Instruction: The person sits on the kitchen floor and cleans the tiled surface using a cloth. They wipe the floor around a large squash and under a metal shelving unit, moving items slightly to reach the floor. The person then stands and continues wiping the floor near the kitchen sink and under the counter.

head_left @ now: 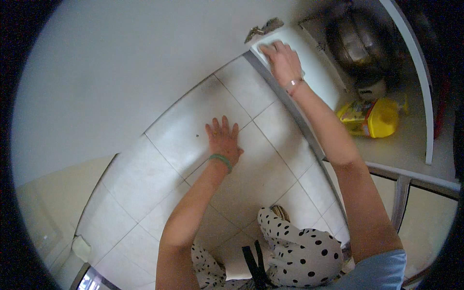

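Observation:
My left hand (224,138) is held over the pale floor tiles (256,174) with its fingers spread and nothing in it. It wears a green bangle (221,160) and a ring. Whether its palm touches the tiles I cannot tell. Up at the wall end of a low white cabinet, my right hand (284,62) bends its fingers down against the white panel (316,63). Those fingers are closed and slightly blurred, and what they hold, if anything, is hidden. A silver bracelet (293,85) circles that wrist.
To the right, the open cabinet holds a yellow bottle (379,118) and a dark metal pot (360,43). Broken plaster (263,30) shows at the wall beside my right hand. A white wall (111,77) borders the floor. Below me are my knees in dotted trousers (304,253).

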{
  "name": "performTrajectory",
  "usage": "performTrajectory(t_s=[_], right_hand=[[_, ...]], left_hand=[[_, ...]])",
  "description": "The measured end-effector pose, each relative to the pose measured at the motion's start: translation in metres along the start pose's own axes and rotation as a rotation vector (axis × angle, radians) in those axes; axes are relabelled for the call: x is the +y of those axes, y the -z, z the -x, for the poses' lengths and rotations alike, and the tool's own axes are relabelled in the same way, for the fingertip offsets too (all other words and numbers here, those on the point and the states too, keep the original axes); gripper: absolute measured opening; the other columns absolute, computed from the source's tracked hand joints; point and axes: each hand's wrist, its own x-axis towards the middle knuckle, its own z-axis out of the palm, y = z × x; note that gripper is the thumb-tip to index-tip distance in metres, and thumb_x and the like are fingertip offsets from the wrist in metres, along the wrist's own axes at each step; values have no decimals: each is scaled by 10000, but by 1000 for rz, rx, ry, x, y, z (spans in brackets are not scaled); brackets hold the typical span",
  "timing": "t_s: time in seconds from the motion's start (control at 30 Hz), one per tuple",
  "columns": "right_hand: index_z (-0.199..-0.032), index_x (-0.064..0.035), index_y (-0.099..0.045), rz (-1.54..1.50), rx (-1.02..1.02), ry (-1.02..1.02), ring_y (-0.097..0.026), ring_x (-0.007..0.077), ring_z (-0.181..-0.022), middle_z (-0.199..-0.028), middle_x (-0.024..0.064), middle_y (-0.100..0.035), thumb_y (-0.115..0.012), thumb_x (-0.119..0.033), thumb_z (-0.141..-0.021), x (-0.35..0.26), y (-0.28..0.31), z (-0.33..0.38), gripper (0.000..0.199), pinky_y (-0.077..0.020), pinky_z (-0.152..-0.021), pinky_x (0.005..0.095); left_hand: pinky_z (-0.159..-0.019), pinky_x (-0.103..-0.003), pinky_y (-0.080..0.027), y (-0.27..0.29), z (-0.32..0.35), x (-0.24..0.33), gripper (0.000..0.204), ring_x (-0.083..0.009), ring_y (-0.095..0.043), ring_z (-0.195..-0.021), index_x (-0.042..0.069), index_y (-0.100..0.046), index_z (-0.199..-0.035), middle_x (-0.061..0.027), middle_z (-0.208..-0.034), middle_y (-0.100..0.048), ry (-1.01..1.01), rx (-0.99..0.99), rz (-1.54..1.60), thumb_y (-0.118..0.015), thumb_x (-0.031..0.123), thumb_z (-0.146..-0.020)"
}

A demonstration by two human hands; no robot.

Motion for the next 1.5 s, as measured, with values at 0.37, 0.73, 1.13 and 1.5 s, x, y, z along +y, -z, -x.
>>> performTrajectory(t_s=[0.37,0.73,1.13,1.5], right_hand=[[-1050,-224,-656,146,76,-94,-554,264,-918,-992,76,-562,-518,-119,-823,22,-13,-11,286,-457,-736,392],[-1045,-209,-658,183,73,-83,-565,284,-913,-978,88,-569,-508,-121,-832,21,-13,-14,276,-468,-742,422],[-1016,-183,-642,151,32,-53,-559,298,-942,-1017,118,-563,-481,-135,-845,18,-8,1,239,-474,-771,424],[-1033,-198,-665,75,43,-110,-566,295,-928,-1004,97,-574,-511,-120,-813,14,0,49,280,-482,-749,415]], left_hand=[[-1088,-610,-95,-2,-1,4,827,-463,-132,-1370,147,-313,-1435,-199,-1504,-179,-16,36,-14,-635,521,-770],[-1084,-613,-95,0,2,9,800,-446,-111,-1383,163,-260,-1459,-181,-1522,-152,13,13,-95,-552,549,-822],[-1079,-609,-124,-10,2,5,809,-436,-148,-1377,170,-294,-1444,-180,-1513,-181,18,84,-58,-608,530,-791],[-1074,-624,-103,-2,5,3,735,-410,-130,-1395,161,-268,-1458,-173,-1527,-144,24,-23,-105,-503,525,-865]])
